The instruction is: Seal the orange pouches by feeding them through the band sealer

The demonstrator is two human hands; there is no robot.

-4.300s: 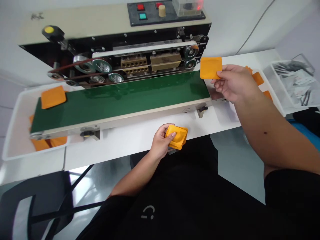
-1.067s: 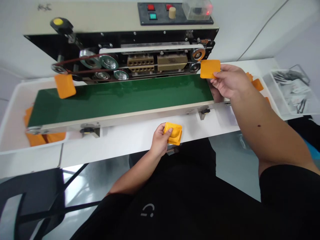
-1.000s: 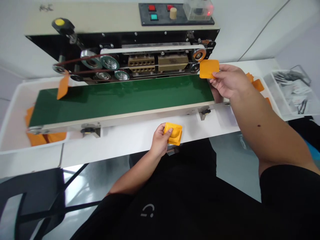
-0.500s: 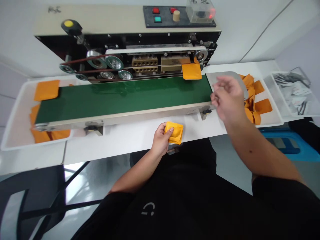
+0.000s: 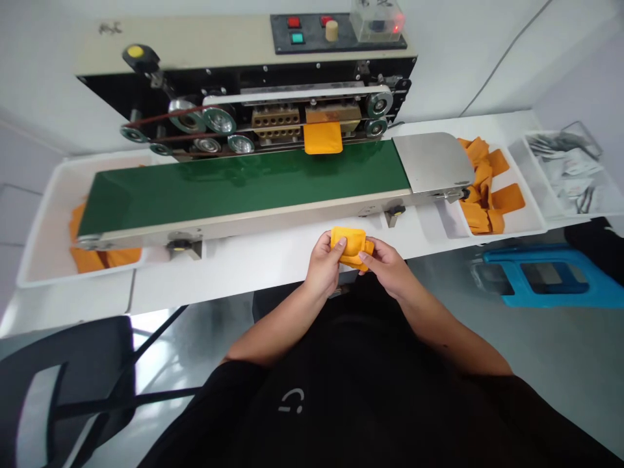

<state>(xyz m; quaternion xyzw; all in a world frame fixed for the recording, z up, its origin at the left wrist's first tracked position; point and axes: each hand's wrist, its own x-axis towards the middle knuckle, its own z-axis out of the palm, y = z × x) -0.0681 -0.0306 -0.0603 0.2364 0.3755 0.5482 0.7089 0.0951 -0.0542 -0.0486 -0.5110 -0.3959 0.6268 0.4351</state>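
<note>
Orange pouch (image 5: 348, 247) sat clenched in both hands, your left hand (image 5: 322, 266) and right hand (image 5: 385, 268) grasping it over the white table (image 5: 253, 279) near you. Another pouch (image 5: 322, 138) lay on the green belt (image 5: 244, 182) at the band sealer (image 5: 195, 40); more filled the right tray (image 5: 529, 229), a blue stool (image 5: 536, 255) beyond.

Orange pouch (image 5: 347, 242), green conveyor belt (image 5: 244, 182)

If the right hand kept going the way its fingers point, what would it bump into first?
The right hand would meet the orange pouch first; its fingertips seem to touch it, though depth is unclear.
</note>
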